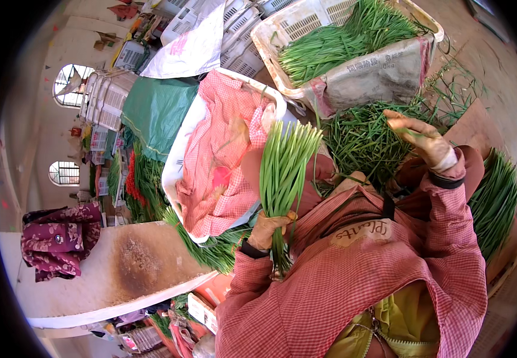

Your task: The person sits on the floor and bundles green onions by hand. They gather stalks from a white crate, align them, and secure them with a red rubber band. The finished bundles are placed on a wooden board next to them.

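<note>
My gloved left hand is closed around the lower part of an upright bunch of garlic chives. The pale green cut ends fan out at the top, and darker leaves hang below the fist. Off to the right, my gloved right hand is raised with its fingers extended, and a scrap of green leaf lies against them. Beneath that hand spreads a heap of loose green leaves. Left of the bunch stands a white plastic crate draped with a pink checked cloth.
A white crate of cut chives stands ahead, with a grey sack over its near side. More chives lie at the right on a board. A low whitewashed wall, a green sheet and stacked crates are on the left.
</note>
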### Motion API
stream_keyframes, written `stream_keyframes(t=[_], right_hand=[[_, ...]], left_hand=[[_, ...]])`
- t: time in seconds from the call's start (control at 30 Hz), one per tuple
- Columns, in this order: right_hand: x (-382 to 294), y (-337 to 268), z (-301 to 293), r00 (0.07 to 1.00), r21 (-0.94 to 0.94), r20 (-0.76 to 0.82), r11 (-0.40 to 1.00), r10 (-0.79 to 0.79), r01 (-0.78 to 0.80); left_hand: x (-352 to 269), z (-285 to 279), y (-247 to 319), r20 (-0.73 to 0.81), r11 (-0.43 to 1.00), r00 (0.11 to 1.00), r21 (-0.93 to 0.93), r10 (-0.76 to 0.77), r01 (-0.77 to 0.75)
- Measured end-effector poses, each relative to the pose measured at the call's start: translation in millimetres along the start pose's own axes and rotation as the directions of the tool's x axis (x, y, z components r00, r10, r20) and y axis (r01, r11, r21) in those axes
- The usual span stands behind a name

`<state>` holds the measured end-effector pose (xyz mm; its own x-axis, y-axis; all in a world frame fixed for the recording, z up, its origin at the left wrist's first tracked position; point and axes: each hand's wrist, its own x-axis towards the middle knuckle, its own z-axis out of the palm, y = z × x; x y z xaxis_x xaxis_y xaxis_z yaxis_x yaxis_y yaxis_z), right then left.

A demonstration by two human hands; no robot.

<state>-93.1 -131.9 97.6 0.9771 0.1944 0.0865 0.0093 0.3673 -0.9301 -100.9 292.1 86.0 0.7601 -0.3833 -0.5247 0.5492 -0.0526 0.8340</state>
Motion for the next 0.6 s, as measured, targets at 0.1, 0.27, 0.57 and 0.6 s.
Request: stream_keyframes(t=[0.1,0.27,0.57,0.6], right_hand=[[9,123,-29,0.744,-0.634,-0.663,0.595,-0.089,-0.494],[45,123,91,0.909,0.7,0.24,0.588,0.34,-0.404],[55,142,75,0.973,0.905,0.23,0.368,-0.004,-0.213],[52,144,71,0.976,0.915,0.216,0.349,-0.006,-0.2]], left_hand=[[4,22,21,-0.092,0.996,0.993,0.04,0.081,-0.077],[-3,35,4,-0.179,0.844,0.902,0.459,0.393,-0.277],[-23,74,7,0.107,0.05,0.99,0.992,0.09,-0.112],[-22,60,30,0.254,0.233,0.966,0.938,0.038,-0.256]])
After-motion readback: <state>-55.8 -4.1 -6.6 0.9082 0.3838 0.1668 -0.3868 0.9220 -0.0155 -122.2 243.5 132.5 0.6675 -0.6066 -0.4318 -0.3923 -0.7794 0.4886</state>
